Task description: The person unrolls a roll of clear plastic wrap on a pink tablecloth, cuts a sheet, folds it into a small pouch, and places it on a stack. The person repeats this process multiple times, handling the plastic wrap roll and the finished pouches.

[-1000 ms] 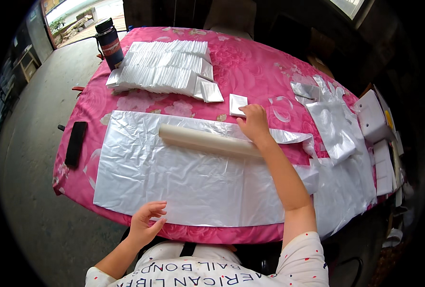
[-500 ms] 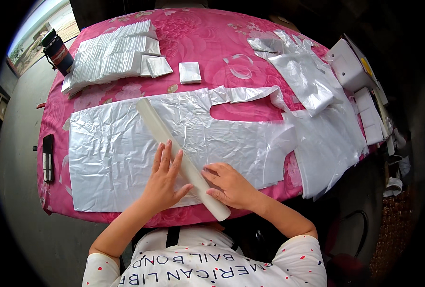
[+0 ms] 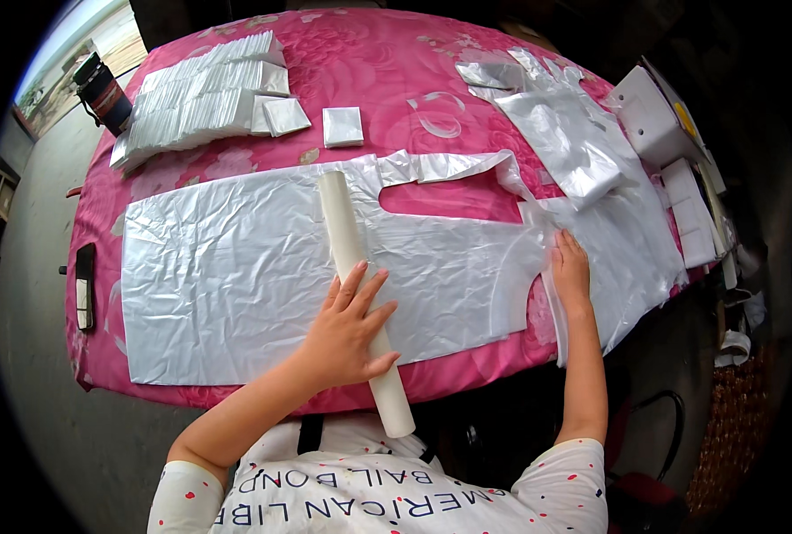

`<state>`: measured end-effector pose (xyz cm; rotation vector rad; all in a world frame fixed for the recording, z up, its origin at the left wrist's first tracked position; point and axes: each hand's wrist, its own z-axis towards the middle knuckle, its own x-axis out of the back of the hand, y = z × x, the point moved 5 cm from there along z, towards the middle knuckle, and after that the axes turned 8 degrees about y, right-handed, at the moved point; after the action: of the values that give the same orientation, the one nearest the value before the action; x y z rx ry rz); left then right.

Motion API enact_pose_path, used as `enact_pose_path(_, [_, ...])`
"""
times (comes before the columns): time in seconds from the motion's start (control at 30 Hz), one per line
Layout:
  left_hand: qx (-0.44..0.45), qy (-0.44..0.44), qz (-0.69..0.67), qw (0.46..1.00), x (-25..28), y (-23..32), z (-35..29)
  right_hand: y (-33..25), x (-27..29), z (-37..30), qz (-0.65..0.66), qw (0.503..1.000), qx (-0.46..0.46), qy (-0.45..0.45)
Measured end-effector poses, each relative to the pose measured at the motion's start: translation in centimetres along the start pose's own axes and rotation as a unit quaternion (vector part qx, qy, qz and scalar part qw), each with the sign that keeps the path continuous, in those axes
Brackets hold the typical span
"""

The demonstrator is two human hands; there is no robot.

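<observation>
A white, slightly crinkled plastic apron (image 3: 227, 276) lies spread over the pink flowered cloth, its neck strap looping round an opening at the far side. Across it rests a smooth white tube (image 3: 341, 218), slanting, with its near end past the table edge toward me. My left hand (image 3: 349, 325) lies on the tube with fingers spread. At the apron's right end, my right hand (image 3: 570, 267) touches the edge of a stack of plastic aprons (image 3: 623, 276), fingers stretched out flat. What lies under its fingertips is hidden.
Rows of folded white packets (image 3: 204, 98) stand at the far left, with one single packet (image 3: 342, 127) apart. Beside them is a dark flask (image 3: 104, 96). A black-handled tool (image 3: 85, 287) lies by the left edge. White boxes (image 3: 649, 116) sit far right.
My right hand has left the tube and moved right to the stacked plastic. The tube has rolled right and turned more upright, with my left hand still on it.
</observation>
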<state>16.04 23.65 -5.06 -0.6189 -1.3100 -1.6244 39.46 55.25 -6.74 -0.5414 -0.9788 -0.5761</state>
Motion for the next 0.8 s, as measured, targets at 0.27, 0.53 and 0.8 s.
enact_pose_path(0.27, [-0.008,0.006,-0.003,1.000,-0.1,0.0,0.0,-1.6,3.2,-0.4,-0.026,0.991,-0.034,0.124])
enact_pose_path(0.53, [0.038,0.069,-0.125,0.989,0.7,-0.1,-0.5,-17.1,4.7,-1.9,0.469,0.844,-0.226,-0.131])
enact_pose_path(0.8, [0.385,-0.091,-0.570,0.720,4.2,-6.8,-4.9,-33.7,4.7,-7.5,0.531,0.751,0.140,-0.366])
